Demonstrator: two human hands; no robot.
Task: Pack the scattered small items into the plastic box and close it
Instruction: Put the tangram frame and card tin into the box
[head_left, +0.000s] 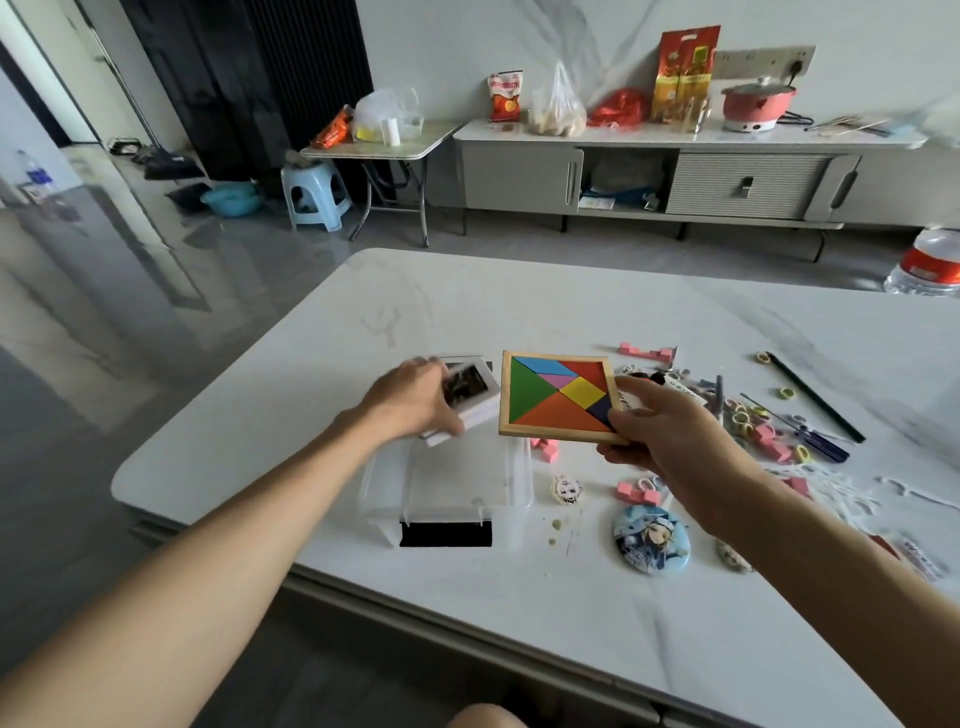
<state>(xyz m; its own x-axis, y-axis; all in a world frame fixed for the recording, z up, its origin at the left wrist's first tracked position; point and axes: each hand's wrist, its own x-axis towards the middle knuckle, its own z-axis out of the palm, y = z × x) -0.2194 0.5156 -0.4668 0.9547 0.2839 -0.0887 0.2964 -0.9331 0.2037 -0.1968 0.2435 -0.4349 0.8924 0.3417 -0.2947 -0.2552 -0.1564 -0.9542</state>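
The table's (467, 291) far left and near edge lie bare, while clutter (753, 415) crowds its right side beside the box (447, 488).

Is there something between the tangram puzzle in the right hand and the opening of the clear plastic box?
Possibly. The left hand holds a white card pack over the far part of the plastic box; the tangram puzzle in the right hand hangs at its right edge.
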